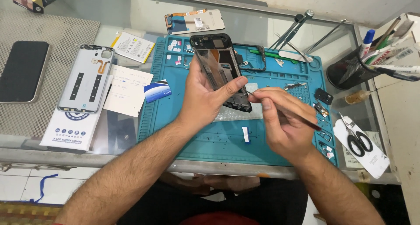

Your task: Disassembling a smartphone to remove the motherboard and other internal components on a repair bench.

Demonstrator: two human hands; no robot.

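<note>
My left hand (205, 94) grips an opened black phone frame (216, 59), tilted upright above the teal repair mat (197, 137). My right hand (280, 120) pinches a thin dark tool (306, 120), its tip against the frame's lower edge beside my left thumb. A second loose black frame (256, 56) lies on the mat just behind the held one.
A grey phone back cover (87, 78) rests on a white box at left, next to a dark phone (22, 72) and a white battery (133, 45). Tweezers (293, 30), a mesh pen cup (350, 69), scissors (358, 139) and small parts lie at right. A display panel (194, 20) lies behind the mat.
</note>
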